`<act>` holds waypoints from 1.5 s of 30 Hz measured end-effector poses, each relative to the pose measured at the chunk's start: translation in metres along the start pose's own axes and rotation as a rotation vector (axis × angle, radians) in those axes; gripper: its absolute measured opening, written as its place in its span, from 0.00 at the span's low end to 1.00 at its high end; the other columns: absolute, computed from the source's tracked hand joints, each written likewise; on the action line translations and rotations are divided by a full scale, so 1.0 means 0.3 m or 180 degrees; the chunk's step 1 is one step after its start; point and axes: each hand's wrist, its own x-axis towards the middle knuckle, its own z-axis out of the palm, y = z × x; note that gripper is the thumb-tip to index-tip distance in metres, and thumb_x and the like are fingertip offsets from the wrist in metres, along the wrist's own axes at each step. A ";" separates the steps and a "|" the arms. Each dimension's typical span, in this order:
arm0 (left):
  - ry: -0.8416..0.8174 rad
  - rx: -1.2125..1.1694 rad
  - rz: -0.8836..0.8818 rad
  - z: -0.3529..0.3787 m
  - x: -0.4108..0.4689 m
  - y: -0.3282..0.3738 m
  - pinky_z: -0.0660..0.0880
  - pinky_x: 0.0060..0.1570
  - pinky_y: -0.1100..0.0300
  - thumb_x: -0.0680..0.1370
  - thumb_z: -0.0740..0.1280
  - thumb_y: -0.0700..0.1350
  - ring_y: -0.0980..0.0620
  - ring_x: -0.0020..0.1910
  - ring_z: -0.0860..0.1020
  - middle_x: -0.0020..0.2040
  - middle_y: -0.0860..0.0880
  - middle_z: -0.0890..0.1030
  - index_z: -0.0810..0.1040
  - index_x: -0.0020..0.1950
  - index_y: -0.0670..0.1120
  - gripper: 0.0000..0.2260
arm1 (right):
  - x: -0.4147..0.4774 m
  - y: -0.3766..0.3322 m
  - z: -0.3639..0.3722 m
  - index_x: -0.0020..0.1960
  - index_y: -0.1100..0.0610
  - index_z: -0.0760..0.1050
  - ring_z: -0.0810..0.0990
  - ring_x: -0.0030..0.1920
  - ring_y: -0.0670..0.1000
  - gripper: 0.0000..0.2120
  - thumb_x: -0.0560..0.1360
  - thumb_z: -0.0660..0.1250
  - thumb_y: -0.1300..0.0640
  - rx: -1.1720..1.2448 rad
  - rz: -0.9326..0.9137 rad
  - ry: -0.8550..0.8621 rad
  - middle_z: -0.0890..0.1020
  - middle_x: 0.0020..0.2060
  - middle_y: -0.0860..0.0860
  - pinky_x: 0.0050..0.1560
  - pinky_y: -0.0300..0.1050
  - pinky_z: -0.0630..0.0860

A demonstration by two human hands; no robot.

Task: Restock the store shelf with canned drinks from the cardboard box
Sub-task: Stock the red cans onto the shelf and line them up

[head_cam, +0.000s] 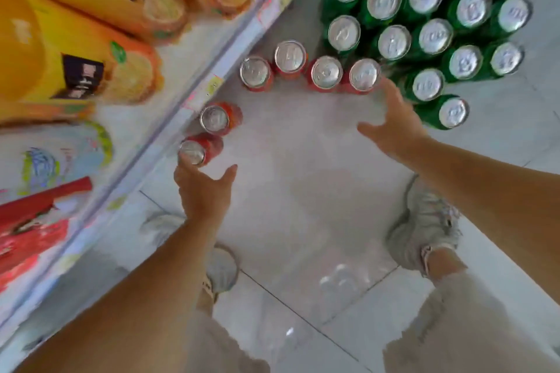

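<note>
Several red cans stand upright on the white tiled floor [291,142] below the shelf. My left hand [201,188] is spread open, its fingertips touching the nearest red can [194,151]; a second red can [215,119] stands just beyond it. My right hand [391,124] is open too, its fingers reaching beside the rightmost red can [363,74] of a row that includes two other red cans [325,72] [256,72]. A block of several green cans [424,36] stands to the right. No cardboard box is in view.
The shelf edge [209,70] with price tags runs diagonally on the left; large orange juice bottles [91,48] and other packaged goods sit on it. My two light shoes [424,230] [221,269] stand on the tiles below the hands.
</note>
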 end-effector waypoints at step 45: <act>0.0614 -0.2219 0.2369 -1.901 -1.537 0.987 0.74 0.50 0.69 0.59 0.79 0.53 0.65 0.51 0.79 0.52 0.67 0.77 0.69 0.61 0.59 0.34 | -1.719 -1.351 -1.562 0.57 0.43 0.69 0.78 0.44 0.33 0.27 0.66 0.79 0.60 0.1617 -0.3022 0.0001 0.78 0.48 0.40 0.46 0.33 0.75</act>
